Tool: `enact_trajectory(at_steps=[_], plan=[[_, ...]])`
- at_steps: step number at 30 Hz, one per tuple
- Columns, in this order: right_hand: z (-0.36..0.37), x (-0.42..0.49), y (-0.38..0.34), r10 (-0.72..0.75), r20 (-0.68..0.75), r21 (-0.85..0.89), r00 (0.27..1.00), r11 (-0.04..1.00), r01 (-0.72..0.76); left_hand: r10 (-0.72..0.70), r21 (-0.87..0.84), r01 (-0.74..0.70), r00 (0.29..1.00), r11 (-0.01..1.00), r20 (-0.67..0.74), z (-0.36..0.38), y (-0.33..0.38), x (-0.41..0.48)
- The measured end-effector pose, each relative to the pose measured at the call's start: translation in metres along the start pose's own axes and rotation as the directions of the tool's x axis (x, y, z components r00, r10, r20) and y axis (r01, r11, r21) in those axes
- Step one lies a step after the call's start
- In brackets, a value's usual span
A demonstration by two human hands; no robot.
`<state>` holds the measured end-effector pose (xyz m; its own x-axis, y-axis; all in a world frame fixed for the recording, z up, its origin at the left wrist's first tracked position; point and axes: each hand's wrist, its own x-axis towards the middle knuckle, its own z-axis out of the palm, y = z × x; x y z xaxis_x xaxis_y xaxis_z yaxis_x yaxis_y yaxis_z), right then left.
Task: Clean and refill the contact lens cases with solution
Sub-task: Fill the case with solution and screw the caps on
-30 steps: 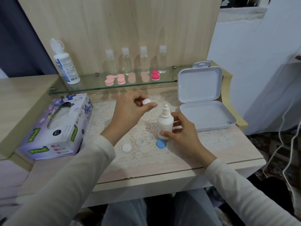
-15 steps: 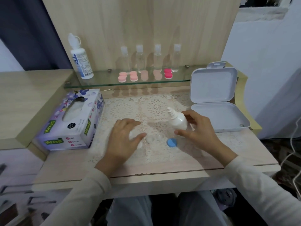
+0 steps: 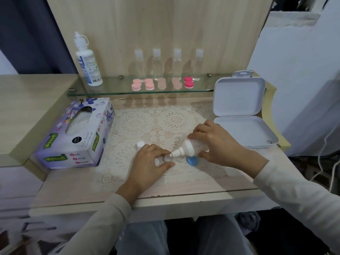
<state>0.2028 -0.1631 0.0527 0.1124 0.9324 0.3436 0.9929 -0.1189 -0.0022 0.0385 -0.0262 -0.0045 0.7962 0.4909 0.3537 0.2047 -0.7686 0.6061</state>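
Observation:
My right hand [image 3: 217, 142] grips a small white solution bottle [image 3: 189, 147], tipped to the left so its nozzle points down at a clear lens case [image 3: 163, 159] on the lace mat. My left hand [image 3: 149, 164] pinches that case between thumb and fingers, partly hiding it. A blue case lid [image 3: 192, 161] lies under the bottle. The bottle's white cap [image 3: 140, 144] stands on the mat just beyond my left hand.
A tissue box [image 3: 77, 135] lies at the left. An open white plastic box [image 3: 241, 115] is at the right. The glass shelf [image 3: 114, 91] carries a large solution bottle [image 3: 88, 61], several clear bottles and several pink lens cases [image 3: 150, 84].
My left hand set the white cap down and took hold of the clear case. My right hand tipped the small bottle from upright to nozzle-down over it.

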Motion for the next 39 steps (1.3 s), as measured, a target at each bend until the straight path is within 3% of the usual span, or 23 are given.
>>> enact_trajectory(at_steps=[13,20,28,39], plan=[[-0.012,0.027,-0.006,-0.194,-0.030,-0.161,0.981,0.969,0.187,-0.002,-0.018,0.002,1.000,1.000,-0.023,0.000,0.001,-0.002],[-0.012,0.031,-0.006,-0.238,-0.033,-0.167,0.971,0.959,0.229,-0.004,-0.019,0.003,1.000,1.000,-0.025,0.000,0.001,-0.002],[-0.011,0.031,-0.006,-0.222,-0.028,-0.155,0.975,0.964,0.215,-0.016,-0.025,0.016,1.000,1.000,-0.023,0.000,0.002,-0.003],[-0.023,0.017,0.009,-0.092,0.037,-0.085,0.995,0.992,0.095,-0.016,-0.023,0.016,1.000,1.000,-0.017,0.000,0.001,-0.003]])
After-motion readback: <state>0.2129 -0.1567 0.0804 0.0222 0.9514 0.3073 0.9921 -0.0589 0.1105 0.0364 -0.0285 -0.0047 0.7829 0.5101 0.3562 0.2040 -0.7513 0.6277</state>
